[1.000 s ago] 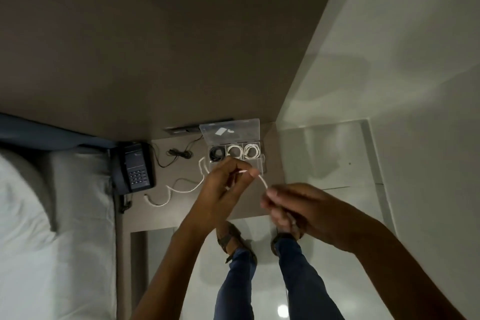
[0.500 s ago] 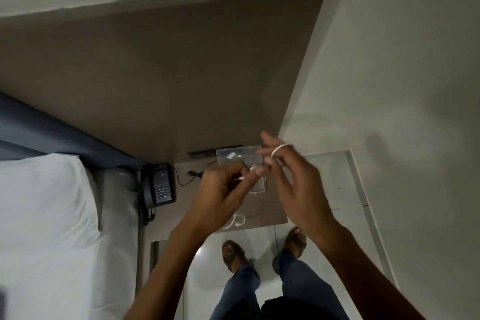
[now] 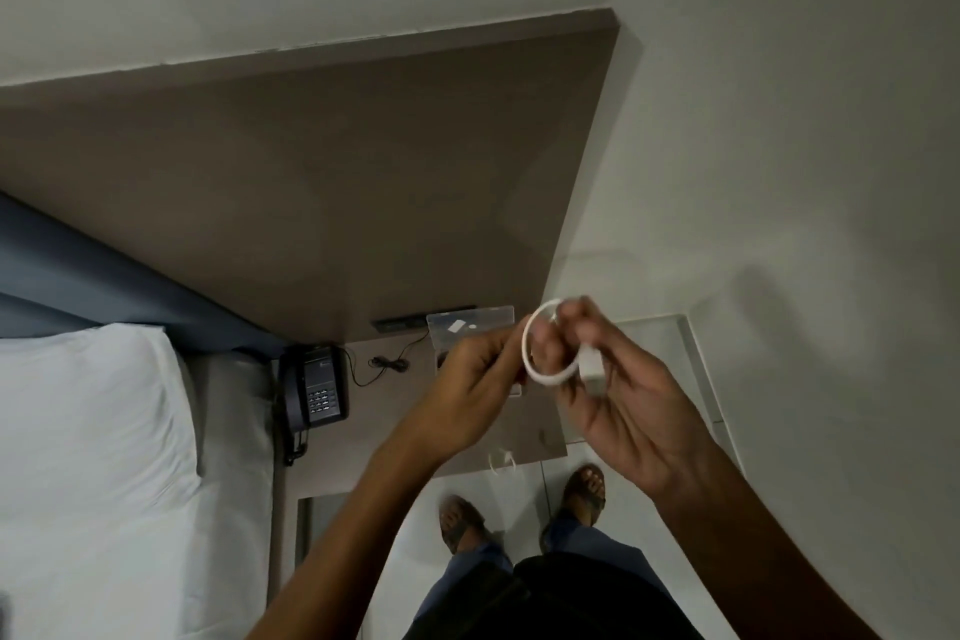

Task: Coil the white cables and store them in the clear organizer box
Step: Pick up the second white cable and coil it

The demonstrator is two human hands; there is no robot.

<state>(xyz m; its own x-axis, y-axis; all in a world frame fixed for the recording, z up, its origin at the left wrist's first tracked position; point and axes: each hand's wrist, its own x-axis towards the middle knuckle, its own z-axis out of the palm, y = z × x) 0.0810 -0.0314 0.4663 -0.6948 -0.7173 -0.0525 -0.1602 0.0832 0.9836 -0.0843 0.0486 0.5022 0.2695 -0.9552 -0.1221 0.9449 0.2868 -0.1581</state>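
White cable (image 3: 535, 353) looped round right hand (image 3: 618, 411) fingers (image 3: 571, 314), closed on loop + plug, likely as coil former. Left hand (image 3: 475, 387) pinched on feed end, prob. for tension. Clear organizer box (image 3: 470, 327) behind on tabletop (image 3: 395, 431), lid up; tail hangs below.

We look down on pale, dimly lit walls (image 3: 779, 120) and a broad brown headboard panel (image 3: 337, 182). Below it sits a brown bedside table (image 3: 395, 395) carrying a dark telephone (image 3: 316, 392) — beside a white bed (image 3: 88, 457) — over a glossy pale floor (image 3: 524, 499).
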